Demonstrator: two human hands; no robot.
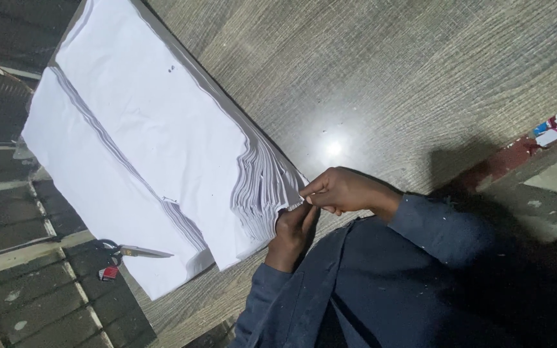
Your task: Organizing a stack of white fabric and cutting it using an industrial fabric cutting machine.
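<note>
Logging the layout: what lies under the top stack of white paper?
Under the top paper stack lies a second white stack, offset toward the scissors, both on the grey wooden table. Both hands pinch its fanned corner. Anything between the stacks is hidden.

On the grey wood-grain counter (381,71) lies a thick stack of white sheets (162,142), its edges fanned out. Both hands meet at the stack's near corner: the right hand (340,190) pinches the sheet edges and the left hand (291,235) grips beneath. Scissors (138,252) rest near the stack's far edge.
</note>
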